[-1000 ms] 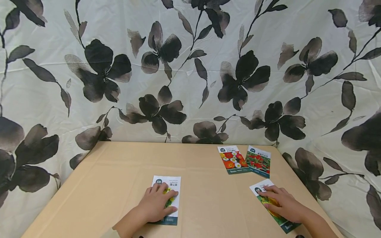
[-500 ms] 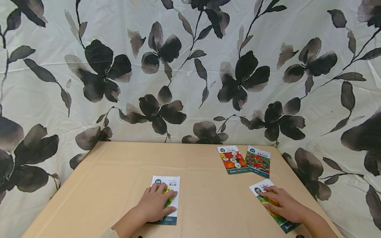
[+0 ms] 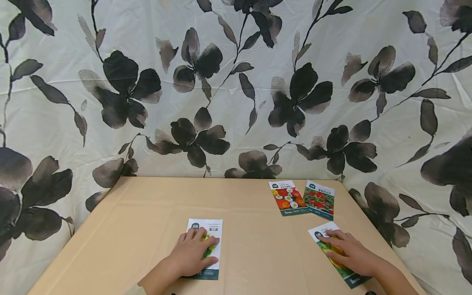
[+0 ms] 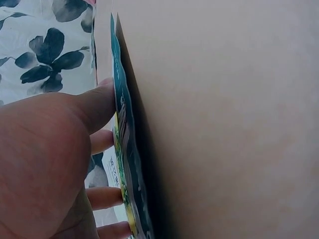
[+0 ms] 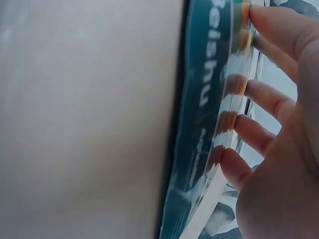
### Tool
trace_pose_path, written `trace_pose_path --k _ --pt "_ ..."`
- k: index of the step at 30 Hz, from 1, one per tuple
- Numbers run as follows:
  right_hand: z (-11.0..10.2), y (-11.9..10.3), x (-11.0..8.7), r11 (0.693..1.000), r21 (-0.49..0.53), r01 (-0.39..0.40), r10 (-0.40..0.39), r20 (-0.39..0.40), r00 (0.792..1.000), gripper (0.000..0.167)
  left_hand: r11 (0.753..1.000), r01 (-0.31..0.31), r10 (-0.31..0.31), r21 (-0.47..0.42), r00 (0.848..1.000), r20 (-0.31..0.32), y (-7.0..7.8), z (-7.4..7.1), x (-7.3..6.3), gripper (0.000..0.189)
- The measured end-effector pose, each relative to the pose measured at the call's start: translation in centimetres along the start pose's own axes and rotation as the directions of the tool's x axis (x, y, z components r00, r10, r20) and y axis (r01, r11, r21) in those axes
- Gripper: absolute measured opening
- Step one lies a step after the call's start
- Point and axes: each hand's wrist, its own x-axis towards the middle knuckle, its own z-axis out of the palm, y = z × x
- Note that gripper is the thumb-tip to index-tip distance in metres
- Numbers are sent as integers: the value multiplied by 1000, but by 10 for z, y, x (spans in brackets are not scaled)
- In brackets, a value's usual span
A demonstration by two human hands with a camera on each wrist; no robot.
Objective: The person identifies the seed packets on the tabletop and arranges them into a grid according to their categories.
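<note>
My left hand (image 3: 192,253) rests on a white seed packet (image 3: 215,254) with yellow flowers and a dark teal lower band, lying on the table left of centre. Its fingers are spread over the packet's face, and in the left wrist view the fingertips touch the surface of the packet (image 4: 130,164). On the right, a slanted seed packet (image 3: 341,268) with a yellow and green picture lies under my right hand (image 3: 352,252). The right wrist view shows extended fingertips on the glossy front of that packet (image 5: 199,99). Both palms cover part of the prints.
Two more seed packets lie at the back right: one with red, orange and white blooms (image 3: 289,198), its corner meeting one with red flowers on green (image 3: 320,199). The tan table (image 3: 258,246) ends at a white cloth (image 3: 236,102) with dark flowers.
</note>
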Motion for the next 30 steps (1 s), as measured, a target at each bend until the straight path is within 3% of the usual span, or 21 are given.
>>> trace_pose_path --k 15,24,30 --pt "4 -13 5 991 -104 -89 89 1 996 56 1000 15 -15 -21 1000 18 0 0 0 54" --pt "8 -12 6 992 -105 -73 72 -15 997 57 1000 4 -4 -31 1000 4 -2 2 1 54" --pt "5 -16 4 996 -76 -56 55 -13 998 55 1000 -27 26 -14 999 -37 -10 13 2 52"
